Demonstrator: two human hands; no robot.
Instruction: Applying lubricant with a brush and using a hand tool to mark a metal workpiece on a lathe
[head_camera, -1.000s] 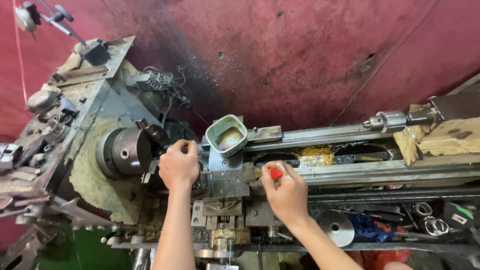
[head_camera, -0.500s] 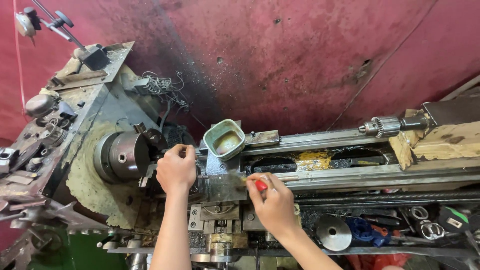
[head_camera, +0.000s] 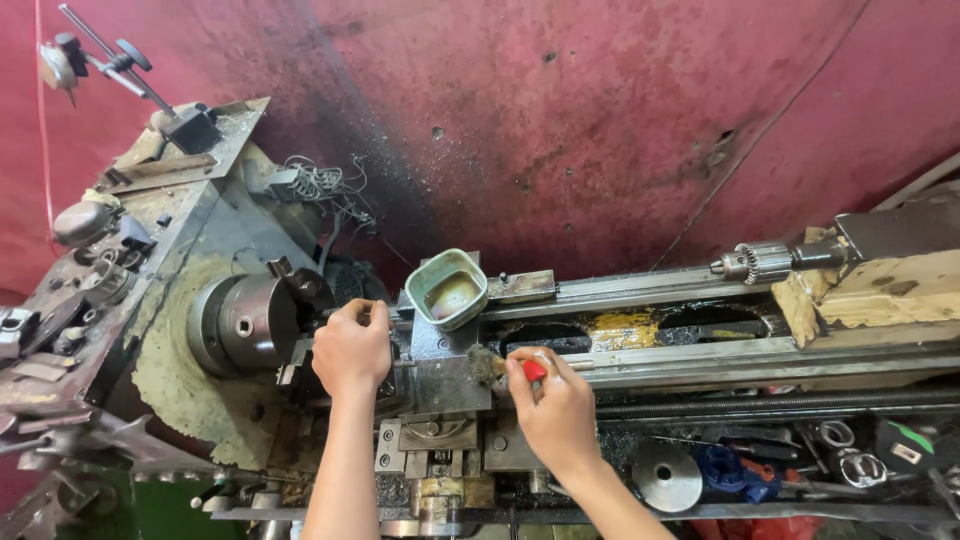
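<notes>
Brushing swarf off lathe carriage (head_camera: 445, 385): right hand (head_camera: 556, 418) grip pinches red-handled brush (head_camera: 500, 366), left hand (head_camera: 352, 347) fisted beside chuck (head_camera: 245, 322); next sweep needs bristles kept flat.

Both forearms were bare, with no sleeve reaching into view. The left hand (head_camera: 352, 347) and right hand (head_camera: 556, 410) wore no gloves (nor any ring, watch or band that could be made out).
</notes>
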